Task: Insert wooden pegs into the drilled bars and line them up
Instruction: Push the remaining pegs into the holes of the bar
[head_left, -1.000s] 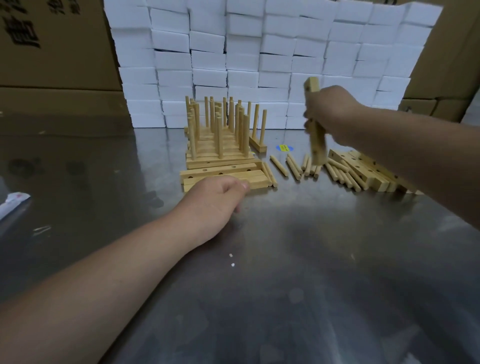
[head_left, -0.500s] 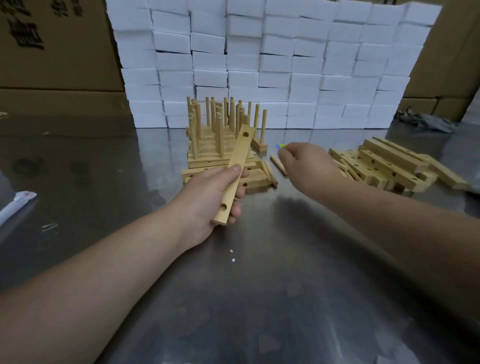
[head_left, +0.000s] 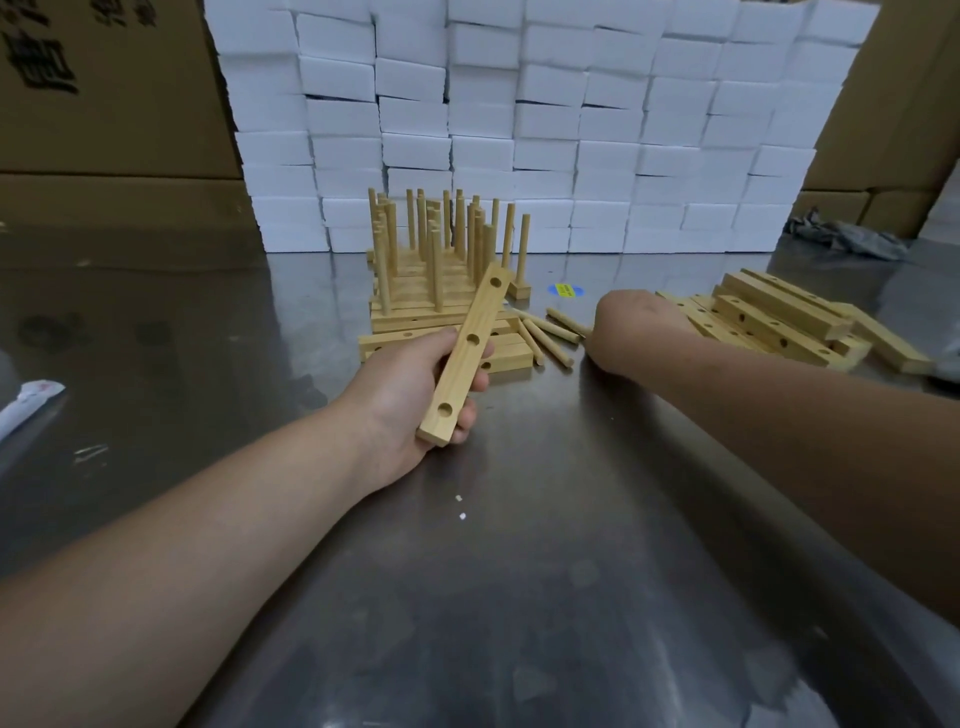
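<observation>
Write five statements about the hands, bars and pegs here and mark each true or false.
1. The left hand grips a drilled bar. True.
2. That bar already carries pegs. False: its three visible holes are empty.
3. Loose pegs lie on the table beside the right hand. True.
4. The pile of unfilled bars lies left of the left hand. False: it lies on the right, behind the right forearm.
5. The finished bars hold their pegs upright. True.

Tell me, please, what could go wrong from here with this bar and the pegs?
The bar in the left hand tilts toward the standing pegs; a swing could knock them askew. The right hand is down among loose pegs, which are round and might roll away on the smooth table.
</observation>
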